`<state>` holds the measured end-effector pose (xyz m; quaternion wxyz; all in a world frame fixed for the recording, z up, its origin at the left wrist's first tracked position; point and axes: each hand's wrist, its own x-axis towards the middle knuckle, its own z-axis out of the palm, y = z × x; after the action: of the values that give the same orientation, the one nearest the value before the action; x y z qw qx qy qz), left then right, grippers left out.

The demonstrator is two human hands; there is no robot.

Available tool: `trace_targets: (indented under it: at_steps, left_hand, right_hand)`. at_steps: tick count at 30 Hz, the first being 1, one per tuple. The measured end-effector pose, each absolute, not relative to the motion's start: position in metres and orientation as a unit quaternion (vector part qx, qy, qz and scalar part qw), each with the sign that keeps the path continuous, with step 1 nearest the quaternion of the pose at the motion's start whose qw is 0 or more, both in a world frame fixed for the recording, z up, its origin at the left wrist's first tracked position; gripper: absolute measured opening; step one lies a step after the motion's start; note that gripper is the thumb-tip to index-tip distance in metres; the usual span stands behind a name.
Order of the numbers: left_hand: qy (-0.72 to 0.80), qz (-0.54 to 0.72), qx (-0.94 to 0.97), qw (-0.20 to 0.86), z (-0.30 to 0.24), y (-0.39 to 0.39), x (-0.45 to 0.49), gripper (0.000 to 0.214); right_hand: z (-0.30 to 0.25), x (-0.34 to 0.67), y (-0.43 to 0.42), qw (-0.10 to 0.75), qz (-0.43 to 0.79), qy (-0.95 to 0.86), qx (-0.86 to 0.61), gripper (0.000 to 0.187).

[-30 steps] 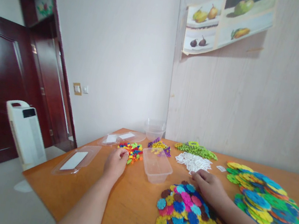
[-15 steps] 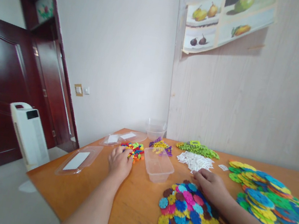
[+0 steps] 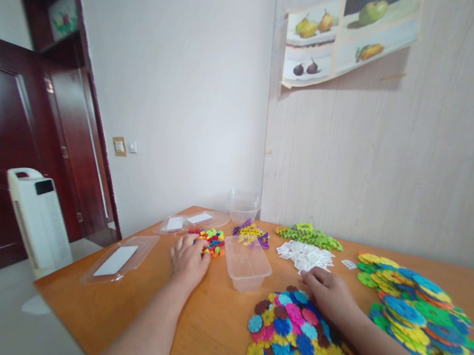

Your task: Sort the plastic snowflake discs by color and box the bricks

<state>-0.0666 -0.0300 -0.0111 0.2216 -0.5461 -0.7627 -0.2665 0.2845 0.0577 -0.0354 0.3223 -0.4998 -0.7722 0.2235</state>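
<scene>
My left hand [image 3: 188, 259] rests on the table, fingers bent and slightly apart. Its fingertips reach the near edge of a pile of small red, green, yellow and orange plastic pieces [image 3: 215, 241]. My right hand [image 3: 327, 288] lies low with loosely bent fingers, between white plastic pieces [image 3: 304, 255] and a heap of colourful notched discs [image 3: 291, 344]. Its fingertips are at the near edge of the white pile; their undersides are hidden. I see nothing held in either hand. Between the hands stands a clear rectangular plastic tub [image 3: 247, 264].
Clear lids with white labels [image 3: 116, 260] lie at the table's left edge. Behind are clear bowls [image 3: 243, 206], purple and yellow pieces [image 3: 251, 232] and green pieces [image 3: 309, 235]. Large coloured discs [image 3: 419, 311] spread at right. A white upright appliance [image 3: 39, 220] stands on the floor.
The whole view has shifted slightly, so things appear a little farther left and mostly a bit lower. Both hands keep the same places beside the piles.
</scene>
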Motion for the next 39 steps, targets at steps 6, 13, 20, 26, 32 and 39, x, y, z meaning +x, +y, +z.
trace_targets:
  at_steps: [6, 13, 20, 26, 32, 39]
  left_hand:
    - [-0.756, -0.260, -0.557, 0.226, -0.013, -0.030, -0.069, 0.014]
    - [-0.751, -0.276, -0.555, 0.227, -0.010, -0.031, -0.067, 0.012]
    - [-0.691, -0.379, -0.592, 0.168, 0.004, -0.026, -0.053, 0.019]
    - [-0.603, -0.487, -0.627, 0.085, 0.006, -0.020, -0.036, 0.023]
    - [-0.625, -0.495, -0.602, 0.042, -0.003, -0.016, -0.048, 0.030]
    - [-0.678, -0.381, -0.614, 0.133, -0.006, -0.021, -0.069, 0.024]
  right_hand:
    - [-0.035, 0.284, 0.056, 0.310, 0.223, -0.773, -0.507, 0.041]
    - [-0.034, 0.284, 0.055, 0.315, 0.233, -0.770, -0.503, 0.040]
    - [-0.035, 0.284, 0.057, 0.321, 0.234, -0.767, -0.503, 0.039]
    - [-0.035, 0.283, 0.056, 0.317, 0.236, -0.766, -0.507, 0.040]
    - [-0.038, 0.282, 0.059, 0.327, 0.226, -0.769, -0.501, 0.038]
    - [-0.033, 0.282, 0.056, 0.321, 0.227, -0.768, -0.506, 0.037]
